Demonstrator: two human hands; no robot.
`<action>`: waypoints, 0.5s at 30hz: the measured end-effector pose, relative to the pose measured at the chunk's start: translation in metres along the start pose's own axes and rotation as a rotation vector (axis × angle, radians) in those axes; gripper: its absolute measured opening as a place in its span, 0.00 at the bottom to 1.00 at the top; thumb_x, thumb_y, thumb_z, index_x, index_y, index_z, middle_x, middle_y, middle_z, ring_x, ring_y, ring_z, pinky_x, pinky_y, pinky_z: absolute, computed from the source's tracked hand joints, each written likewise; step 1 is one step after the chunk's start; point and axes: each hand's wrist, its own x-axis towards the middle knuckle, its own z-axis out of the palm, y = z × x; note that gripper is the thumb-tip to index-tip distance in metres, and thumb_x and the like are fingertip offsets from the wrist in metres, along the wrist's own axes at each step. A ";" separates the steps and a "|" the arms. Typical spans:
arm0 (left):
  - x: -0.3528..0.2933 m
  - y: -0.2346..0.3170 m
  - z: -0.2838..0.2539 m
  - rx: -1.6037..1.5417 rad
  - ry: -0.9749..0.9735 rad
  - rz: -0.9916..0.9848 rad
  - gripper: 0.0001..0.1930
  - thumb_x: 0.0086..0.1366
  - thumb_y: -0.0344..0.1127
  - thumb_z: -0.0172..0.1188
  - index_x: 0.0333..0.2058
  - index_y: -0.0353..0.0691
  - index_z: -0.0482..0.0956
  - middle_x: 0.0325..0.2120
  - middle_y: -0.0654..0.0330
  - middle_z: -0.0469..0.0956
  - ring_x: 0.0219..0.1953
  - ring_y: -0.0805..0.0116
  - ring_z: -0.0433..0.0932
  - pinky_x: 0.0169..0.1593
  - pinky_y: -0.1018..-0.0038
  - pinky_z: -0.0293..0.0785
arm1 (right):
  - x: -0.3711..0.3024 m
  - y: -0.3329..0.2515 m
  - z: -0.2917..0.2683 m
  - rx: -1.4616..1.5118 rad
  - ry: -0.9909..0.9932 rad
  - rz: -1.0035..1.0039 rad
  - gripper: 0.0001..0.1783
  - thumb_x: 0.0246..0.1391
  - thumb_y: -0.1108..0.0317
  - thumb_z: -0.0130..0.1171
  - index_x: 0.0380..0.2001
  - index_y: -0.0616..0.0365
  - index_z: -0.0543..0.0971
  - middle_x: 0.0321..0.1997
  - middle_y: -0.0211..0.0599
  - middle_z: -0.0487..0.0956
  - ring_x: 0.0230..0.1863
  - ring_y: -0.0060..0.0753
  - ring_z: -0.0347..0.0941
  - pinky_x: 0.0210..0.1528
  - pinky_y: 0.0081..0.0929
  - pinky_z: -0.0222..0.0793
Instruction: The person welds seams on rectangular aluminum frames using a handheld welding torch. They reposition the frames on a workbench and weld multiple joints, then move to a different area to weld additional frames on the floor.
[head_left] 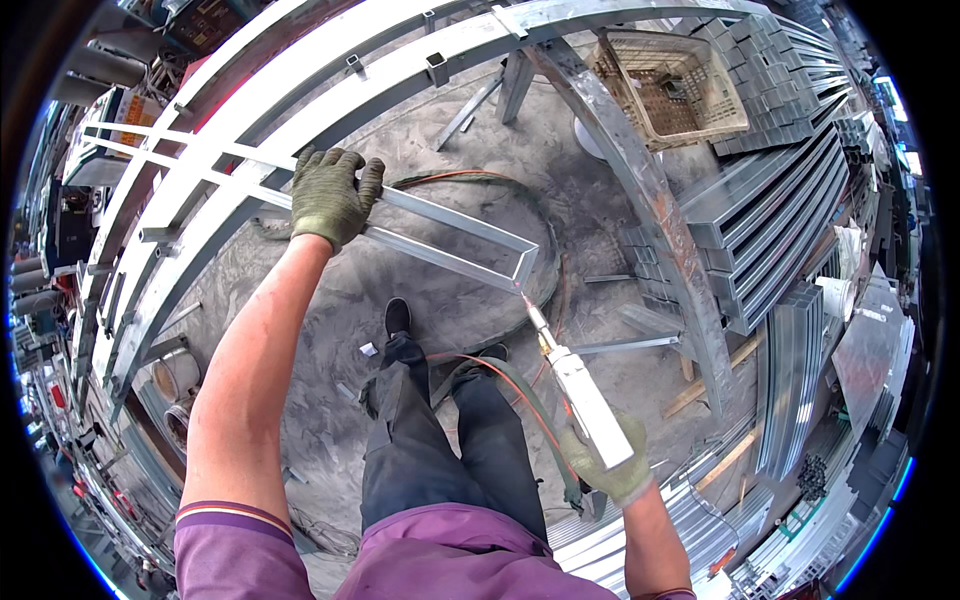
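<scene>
Above the grey concrete floor [320, 330], we wrap the right hand [630, 478] around the white welding gun [590, 400], nozzle [535, 318] at the corner of the slim metal frame [460, 221]. Our left hand [335, 197] grips this frame, which crosses over the steel rails [400, 88]; a loosened hold could let it pivot, misaligning corner and nozzle.

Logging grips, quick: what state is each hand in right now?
Left hand: closed on the slim metal frame.
Right hand: closed around the white torch-like tool.
</scene>
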 end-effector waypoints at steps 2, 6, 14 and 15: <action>0.000 0.002 -0.002 -0.014 -0.019 -0.013 0.23 0.79 0.55 0.59 0.42 0.40 0.89 0.40 0.50 0.85 0.52 0.43 0.80 0.66 0.50 0.69 | 0.003 0.005 0.002 -0.042 -0.022 -0.054 0.12 0.52 0.68 0.74 0.41 0.55 0.88 0.31 0.39 0.87 0.29 0.48 0.86 0.33 0.40 0.83; 0.002 0.004 -0.006 -0.004 -0.079 -0.041 0.25 0.79 0.58 0.58 0.43 0.41 0.89 0.44 0.51 0.86 0.53 0.46 0.80 0.68 0.51 0.68 | 0.013 0.000 0.002 -0.031 0.014 -0.093 0.13 0.53 0.67 0.74 0.42 0.55 0.88 0.32 0.40 0.87 0.31 0.48 0.87 0.34 0.40 0.83; -0.001 -0.001 0.001 -0.007 0.007 -0.011 0.23 0.78 0.58 0.60 0.42 0.41 0.89 0.40 0.51 0.85 0.51 0.43 0.79 0.66 0.50 0.69 | 0.016 0.002 -0.002 0.008 -0.036 -0.099 0.17 0.52 0.66 0.76 0.45 0.56 0.89 0.35 0.40 0.88 0.33 0.48 0.88 0.36 0.39 0.84; 0.000 0.002 -0.002 -0.001 -0.038 -0.027 0.24 0.78 0.58 0.58 0.43 0.41 0.89 0.42 0.51 0.86 0.53 0.44 0.80 0.68 0.50 0.68 | 0.015 0.003 -0.002 0.008 -0.044 -0.084 0.17 0.52 0.66 0.77 0.45 0.56 0.89 0.35 0.40 0.88 0.33 0.48 0.88 0.36 0.39 0.84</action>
